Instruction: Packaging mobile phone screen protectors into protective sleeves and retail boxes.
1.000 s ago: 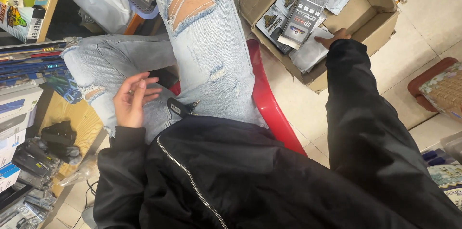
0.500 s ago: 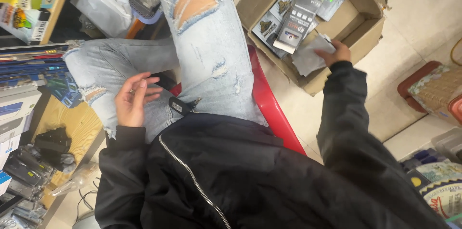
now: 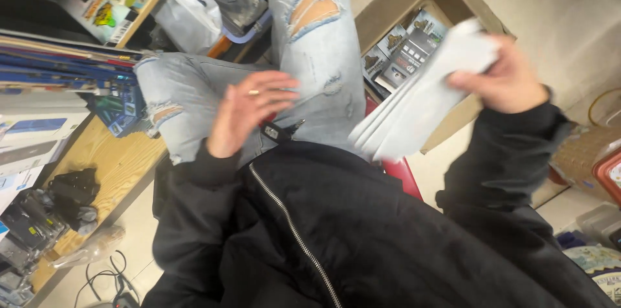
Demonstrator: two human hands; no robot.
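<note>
A cardboard box [image 3: 388, 17] stands open on the pale floor at the upper right, its flaps spread and its near corner just behind a red seat edge [image 3: 402, 172]; small packaged items [image 3: 404, 55] fill its inside. Left of the legs, a wooden shelf [image 3: 110, 165] runs along the frame's left edge, crowded with dark gear, so open room lies mostly to the right of the box. The right hand [image 3: 508, 81] is raised above the box's front rim, fingers pinched on the top end of a stack of white flat packets [image 3: 420, 104] that slants down toward the lap. The left hand [image 3: 249, 117] hovers over the jeans, fingers loosely spread, holding nothing.
</note>
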